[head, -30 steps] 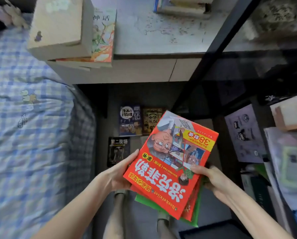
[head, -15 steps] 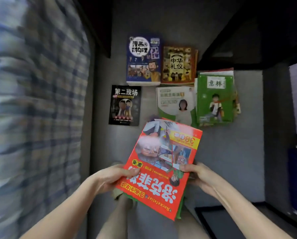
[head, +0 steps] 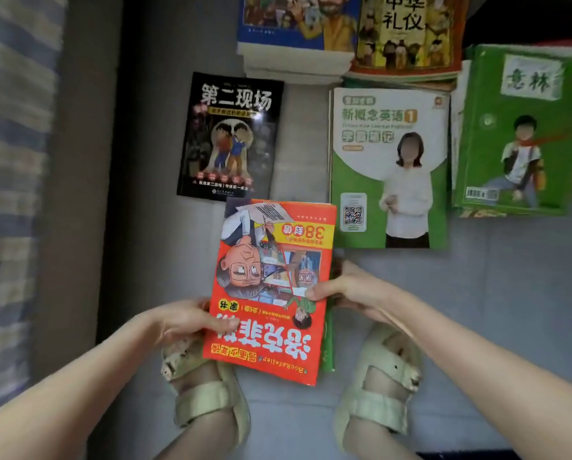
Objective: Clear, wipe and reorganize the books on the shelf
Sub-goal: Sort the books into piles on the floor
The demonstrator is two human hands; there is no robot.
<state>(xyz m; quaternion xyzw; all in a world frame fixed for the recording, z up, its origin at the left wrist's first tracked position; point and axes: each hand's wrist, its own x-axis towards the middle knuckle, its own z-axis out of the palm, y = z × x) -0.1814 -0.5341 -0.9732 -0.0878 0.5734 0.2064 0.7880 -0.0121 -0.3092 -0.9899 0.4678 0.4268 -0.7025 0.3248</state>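
The left hand (head: 191, 323) and right hand (head: 347, 290) each clasp an edge of the red book (head: 271, 293), thumbs on its upside-down cover reading "Rockefeller" and "38", over the floor (head: 510, 277). Beyond lie a black book (head: 231, 137) titled 第二现场, a white-green book (head: 387, 167) 新概念英语 1, a green book (head: 516, 127) 意林 and a yellow book (head: 407, 31) 中华礼仪.

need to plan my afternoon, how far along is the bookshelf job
Done: several books already lie on the floor, among them the black book, the white-and-green book and the green book. In hand: the left hand and right hand hold the red book. Left: probably wiping and reshelving; the shelf is out of view.
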